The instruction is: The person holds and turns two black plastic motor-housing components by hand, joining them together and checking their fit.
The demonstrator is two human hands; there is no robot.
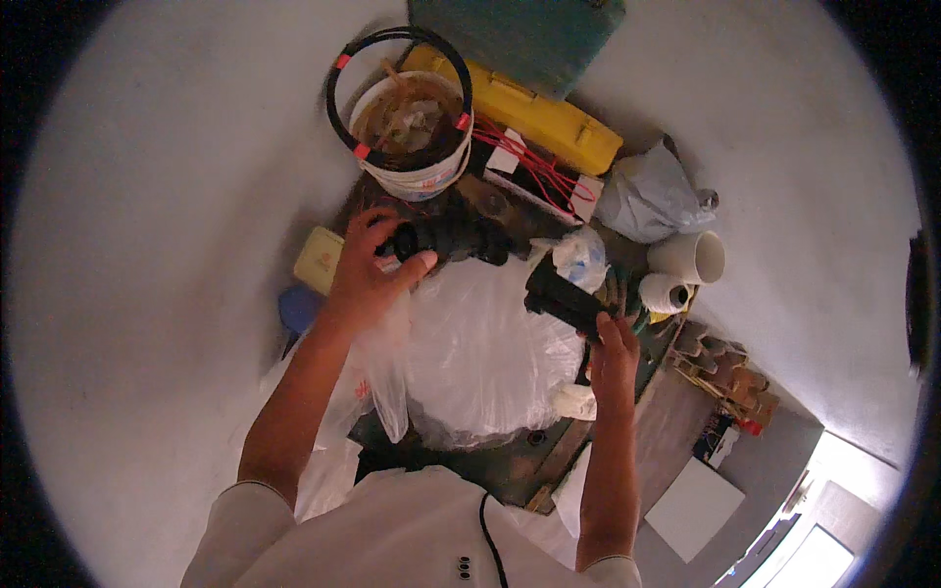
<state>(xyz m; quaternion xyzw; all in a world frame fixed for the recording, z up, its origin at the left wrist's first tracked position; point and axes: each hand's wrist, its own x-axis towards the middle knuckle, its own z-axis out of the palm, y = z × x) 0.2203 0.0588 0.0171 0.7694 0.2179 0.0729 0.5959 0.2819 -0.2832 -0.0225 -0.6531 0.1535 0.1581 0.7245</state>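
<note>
My left hand [375, 264] has its fingers and thumb around the left end of a dark, bulky object [459, 239], seemingly black plastic fittings; its exact kind is too dim to tell. A black tubular plastic part [562, 298] is held near its lower right end by my right hand [616, 342]. Between and below both hands lies a large, bulging clear plastic bag [478, 353] with pale contents. A crumpled clear bag with blue marks [581, 257] sits just beyond the tubular part.
Behind stand a white bucket [419, 180] topped by a black hose coil [328, 95], a yellow case [544, 110], and a box of red cords [540, 173]. To the right are a grey plastic bag [650, 195], a white cylinder [676, 257] and a white spool [658, 294] near the table edge.
</note>
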